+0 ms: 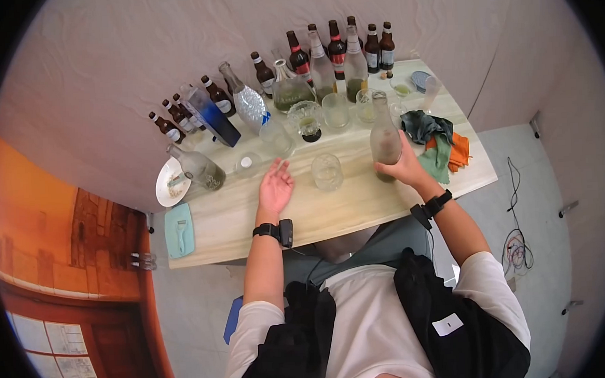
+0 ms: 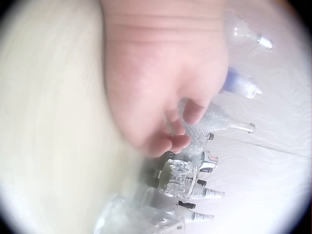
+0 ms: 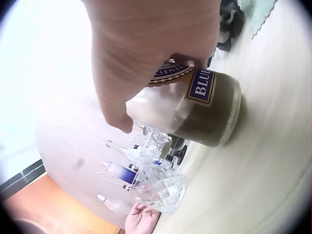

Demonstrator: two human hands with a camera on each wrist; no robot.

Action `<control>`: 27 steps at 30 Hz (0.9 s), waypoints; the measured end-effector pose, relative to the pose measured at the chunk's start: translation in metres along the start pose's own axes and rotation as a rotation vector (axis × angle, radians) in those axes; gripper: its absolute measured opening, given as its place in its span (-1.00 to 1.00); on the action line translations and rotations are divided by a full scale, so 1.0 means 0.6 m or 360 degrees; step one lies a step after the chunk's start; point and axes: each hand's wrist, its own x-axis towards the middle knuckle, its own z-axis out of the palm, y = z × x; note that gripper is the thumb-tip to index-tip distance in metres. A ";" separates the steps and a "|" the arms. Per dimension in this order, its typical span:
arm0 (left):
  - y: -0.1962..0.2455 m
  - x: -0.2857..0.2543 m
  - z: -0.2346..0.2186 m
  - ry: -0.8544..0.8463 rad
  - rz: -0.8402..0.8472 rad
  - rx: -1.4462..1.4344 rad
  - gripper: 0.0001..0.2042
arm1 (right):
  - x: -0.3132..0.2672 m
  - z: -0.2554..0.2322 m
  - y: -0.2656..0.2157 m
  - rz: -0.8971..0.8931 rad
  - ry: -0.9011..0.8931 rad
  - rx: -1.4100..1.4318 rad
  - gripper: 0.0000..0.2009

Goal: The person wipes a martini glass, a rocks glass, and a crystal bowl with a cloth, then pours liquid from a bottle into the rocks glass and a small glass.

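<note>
The right hand [image 1: 402, 164] grips a tall clear bottle [image 1: 385, 138] near its base, fingers wrapped round the label; the bottle stands upright on the pale table [image 1: 358, 203] with a brownish layer of liquid settled in its lower part. The left hand [image 1: 275, 185] rests palm-up on the tabletop, fingers relaxed, holding nothing. A cut-glass tumbler [image 1: 327, 171] stands between the two hands, just beside the bottle.

Hazards, as judged from this position:

- Low grip on a tall bottle: a quick lift may let the top swing and the glass slip.
- No cap is visible on the neck; tilting would spill the liquid.
- Adjacent tumbler: a sideways move of the bottle may knock it over.
- Crowded glassware behind: an overreach may topple the row.
- Crumpled cloths [image 1: 440, 143] lie beside the right wrist and may snag.
</note>
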 end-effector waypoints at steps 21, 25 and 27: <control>0.000 0.002 0.010 0.0043 -0.0004 0.0039 -0.64 | -0.035 -0.056 -0.123 0.0077 -0.0356 -0.1248 -0.20; 0.000 0.002 0.011 0.0037 0.0000 0.0039 -0.65 | -0.031 -0.062 -0.123 0.0041 -0.0419 -0.1350 -0.22; 0.000 0.001 0.011 0.0047 0.0002 0.0040 -0.65 | -0.028 -0.066 -0.122 0.0056 -0.0455 -0.1392 -0.22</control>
